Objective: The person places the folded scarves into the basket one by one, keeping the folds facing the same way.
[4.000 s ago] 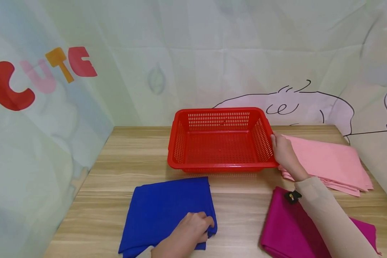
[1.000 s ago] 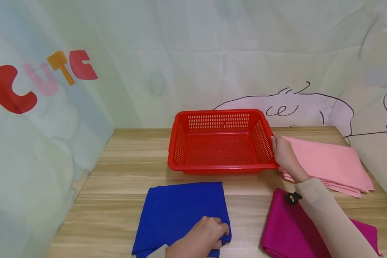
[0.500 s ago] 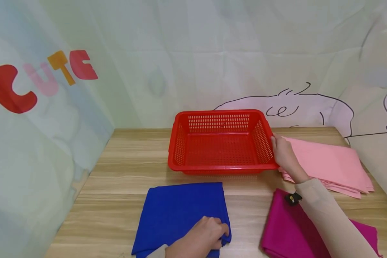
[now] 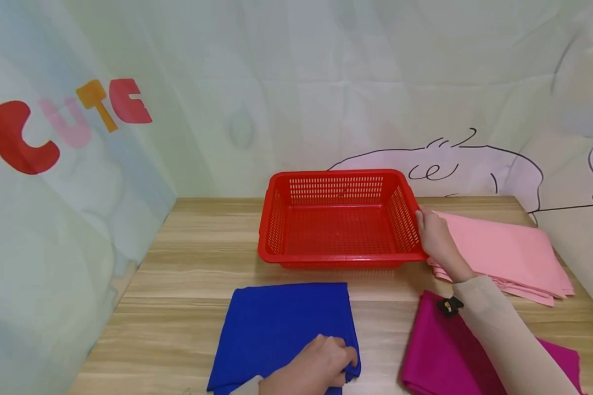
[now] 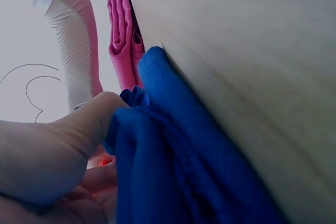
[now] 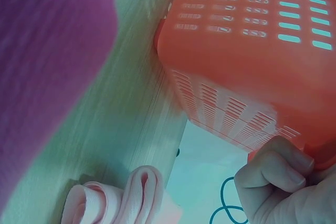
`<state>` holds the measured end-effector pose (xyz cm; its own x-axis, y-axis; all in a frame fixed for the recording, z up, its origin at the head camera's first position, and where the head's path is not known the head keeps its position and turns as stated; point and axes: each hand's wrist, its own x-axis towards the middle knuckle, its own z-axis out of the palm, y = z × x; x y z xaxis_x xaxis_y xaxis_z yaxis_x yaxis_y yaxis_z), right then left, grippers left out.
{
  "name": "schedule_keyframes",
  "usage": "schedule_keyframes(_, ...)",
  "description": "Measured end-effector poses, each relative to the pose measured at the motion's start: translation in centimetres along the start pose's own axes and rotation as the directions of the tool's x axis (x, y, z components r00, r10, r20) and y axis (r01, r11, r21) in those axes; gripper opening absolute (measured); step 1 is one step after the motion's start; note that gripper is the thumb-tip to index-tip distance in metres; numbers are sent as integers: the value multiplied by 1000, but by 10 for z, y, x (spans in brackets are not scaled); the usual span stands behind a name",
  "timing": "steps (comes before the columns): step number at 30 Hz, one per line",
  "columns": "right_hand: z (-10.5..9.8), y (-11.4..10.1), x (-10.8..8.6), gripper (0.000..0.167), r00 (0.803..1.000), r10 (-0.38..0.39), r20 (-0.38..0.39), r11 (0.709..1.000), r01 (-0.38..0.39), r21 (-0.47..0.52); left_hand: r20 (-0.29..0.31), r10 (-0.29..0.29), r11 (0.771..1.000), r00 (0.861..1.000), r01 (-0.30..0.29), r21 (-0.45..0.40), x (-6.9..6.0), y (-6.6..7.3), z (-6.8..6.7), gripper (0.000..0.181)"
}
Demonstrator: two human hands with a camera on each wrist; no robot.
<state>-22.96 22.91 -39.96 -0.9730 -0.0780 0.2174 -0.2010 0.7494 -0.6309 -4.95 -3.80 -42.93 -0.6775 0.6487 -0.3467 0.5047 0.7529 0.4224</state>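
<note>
A folded blue cloth [image 4: 286, 323] lies at the front of the table. My left hand [image 4: 316, 365] pinches its right edge; in the left wrist view the thumb presses on the layered blue cloth [image 5: 173, 166]. Behind it stands a red plastic basket [image 4: 341, 257] with nothing inside. My right hand [image 4: 437, 238] grips the basket's right rim, and in the right wrist view its curled fingers hold the rim of the basket [image 6: 220, 56].
A folded pink cloth [image 4: 509, 249] lies right of the basket, beside my right hand. A magenta cloth [image 4: 440, 351] lies at the front right, partly under my right forearm. A printed curtain [image 4: 217, 99] hangs around the wooden table [image 4: 178, 274].
The blue cloth and my left hand have moved to the right across the table, slightly more since the last frame. My right hand has stayed on the basket rim.
</note>
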Motion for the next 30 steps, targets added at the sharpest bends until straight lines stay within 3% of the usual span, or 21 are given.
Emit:
schedule_keyframes(5, 1, -1, 0, 39, 1000, 1, 7, 1000, -1, -3, -19, 38, 998, 999, -37, 44, 1, 2, 0, 18)
schedule_keyframes(9, 1, -3, 0, 38, 1000, -7, 0, 1000, 7, -3, 3, 1, 1000, 1000, -1, 6, 1, 4, 1, 18)
schedule_keyframes(14, 1, -3, 1, 37, 1000, -19, -9, 1000, 19, -2, 16, -3, 1000, 1000, 3, 12, 3, 5, 1, 19)
schedule_keyframes(30, 0, 0, 0, 39, 1000, -10, -3, 1000, 10, -15, -10, 159, 978, 987, -157, 136, 7, 11, 3, 20)
